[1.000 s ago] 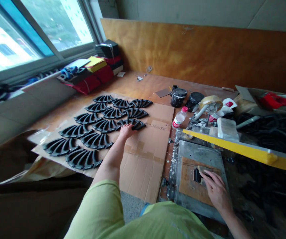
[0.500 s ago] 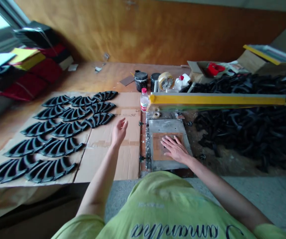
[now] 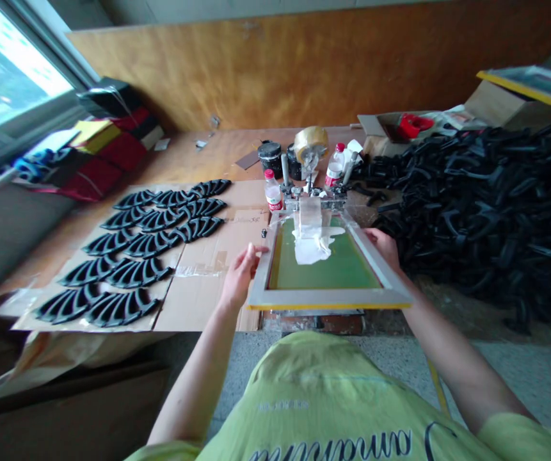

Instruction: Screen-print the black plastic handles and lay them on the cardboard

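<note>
Two hands, fingers partly curled, flank the screen frame [image 3: 323, 299] at centre, left hand [image 3: 239, 276] at its left edge, right hand [image 3: 385, 248] at its right, closure of either undeterminable; white patch [image 3: 311, 248] on its mesh [image 3: 299, 280], black curved parts [image 3: 138, 273] on cardboard [image 3: 203, 253] at left, black pile [image 3: 477, 208] at right.
</note>
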The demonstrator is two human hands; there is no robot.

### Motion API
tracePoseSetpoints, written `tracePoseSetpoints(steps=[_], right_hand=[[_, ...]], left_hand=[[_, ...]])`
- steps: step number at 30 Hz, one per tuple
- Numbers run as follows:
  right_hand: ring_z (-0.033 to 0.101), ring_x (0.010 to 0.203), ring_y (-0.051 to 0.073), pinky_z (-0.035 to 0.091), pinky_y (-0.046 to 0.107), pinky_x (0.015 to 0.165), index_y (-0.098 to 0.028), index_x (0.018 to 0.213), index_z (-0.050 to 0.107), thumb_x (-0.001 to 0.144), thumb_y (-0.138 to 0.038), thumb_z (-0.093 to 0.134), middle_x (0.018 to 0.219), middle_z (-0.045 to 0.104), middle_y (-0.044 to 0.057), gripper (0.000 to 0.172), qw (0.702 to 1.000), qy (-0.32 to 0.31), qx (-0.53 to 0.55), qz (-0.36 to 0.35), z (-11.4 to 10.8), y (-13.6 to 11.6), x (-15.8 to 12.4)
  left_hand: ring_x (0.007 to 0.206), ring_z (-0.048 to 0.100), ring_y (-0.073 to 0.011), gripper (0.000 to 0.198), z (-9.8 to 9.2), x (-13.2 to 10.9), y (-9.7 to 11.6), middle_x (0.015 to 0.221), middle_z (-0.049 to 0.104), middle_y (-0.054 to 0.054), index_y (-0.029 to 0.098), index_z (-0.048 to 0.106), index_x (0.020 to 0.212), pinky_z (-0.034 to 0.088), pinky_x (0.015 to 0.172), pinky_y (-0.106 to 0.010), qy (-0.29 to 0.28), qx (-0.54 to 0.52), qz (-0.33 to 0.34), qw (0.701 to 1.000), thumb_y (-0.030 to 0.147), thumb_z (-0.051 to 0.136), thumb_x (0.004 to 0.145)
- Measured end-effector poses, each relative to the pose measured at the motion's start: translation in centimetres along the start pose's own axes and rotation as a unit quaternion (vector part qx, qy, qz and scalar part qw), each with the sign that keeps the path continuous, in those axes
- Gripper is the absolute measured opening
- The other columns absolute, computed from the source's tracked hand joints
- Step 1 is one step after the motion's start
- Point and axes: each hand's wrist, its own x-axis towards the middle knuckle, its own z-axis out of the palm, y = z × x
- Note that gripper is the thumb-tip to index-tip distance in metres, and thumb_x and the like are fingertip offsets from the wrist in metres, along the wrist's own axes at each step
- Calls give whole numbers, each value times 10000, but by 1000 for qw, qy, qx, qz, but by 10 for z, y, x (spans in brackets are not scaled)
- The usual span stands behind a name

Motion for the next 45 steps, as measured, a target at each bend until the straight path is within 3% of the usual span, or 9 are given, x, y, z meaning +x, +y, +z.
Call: tracePoseSetpoints(steps=[5,7,11,16,23,33,36,40,45], right_hand=[[546,1231,304,468,483,1028,-124,1417,503,906,-366,645,1437,493,176,582,994,-11,-16,-109,9,-63,38],[505,1262,311,452,462,1040,-113,1370,532,859,-304,718,1383,521,172,576,983,-60,-70,-158,22,-89,44],[592,1017,253,488,365,873,-136,1094,647,863,-246,710,1053,663,117,263,964,-169,-142,-148,41,-108,43],[584,936,239,443,343,800,-165,900,684,894,-195,614,909,688,94,77,953,-209,-142,-166,49,-99,9],[554,894,223,395,334,783,-176,850,696,822,-50,528,858,678,81,212,899,-264,-107,-334,26,-90,-16],[554,912,231,394,359,824,-167,887,699,923,-125,511,890,687,100,196,921,-196,-89,-324,41,-90,-44],[592,931,238,417,365,846,-187,1004,704,919,-254,632,936,714,86,130,940,-186,-84,-275,40,-99,-19],[652,875,233,478,382,847,-236,1374,572,867,-313,735,1004,736,59,538,974,-132,-104,-155,29,-109,46],[688,738,186,545,350,792,-115,1299,630,982,-395,560,803,726,33,428,993,21,-107,-53,-21,-59,79]], left_hand=[[496,450,-80,844,-1,-15,-82,646,593,39,164,519,1435,326,459,-190,4,58,-78,995,561,737,723],[506,454,-83,897,2,-10,-103,666,599,34,139,459,1480,328,466,-194,14,65,-82,994,554,720,729],[546,485,-92,849,3,-3,-118,713,616,16,129,480,1458,345,483,-196,12,60,-86,994,543,697,749],[594,526,-107,773,2,-3,-119,759,650,-11,113,535,1399,376,508,-202,7,53,-93,994,538,673,767],[693,611,-148,693,4,-4,-120,848,708,-48,130,591,1334,443,574,-225,17,58,-88,994,529,670,774],[619,585,-133,688,7,-9,-108,765,690,-33,113,616,1303,423,541,-223,30,57,-92,994,531,682,761],[581,555,-115,728,5,-10,-103,743,680,-19,119,587,1351,388,506,-209,25,54,-95,994,522,691,754],[474,442,-78,763,0,-13,-80,602,584,50,165,570,1385,304,452,-191,13,42,-85,995,505,743,724],[520,525,-100,529,4,-10,-23,687,640,3,175,718,1076,383,472,-214,5,-33,-45,998,596,715,754]])
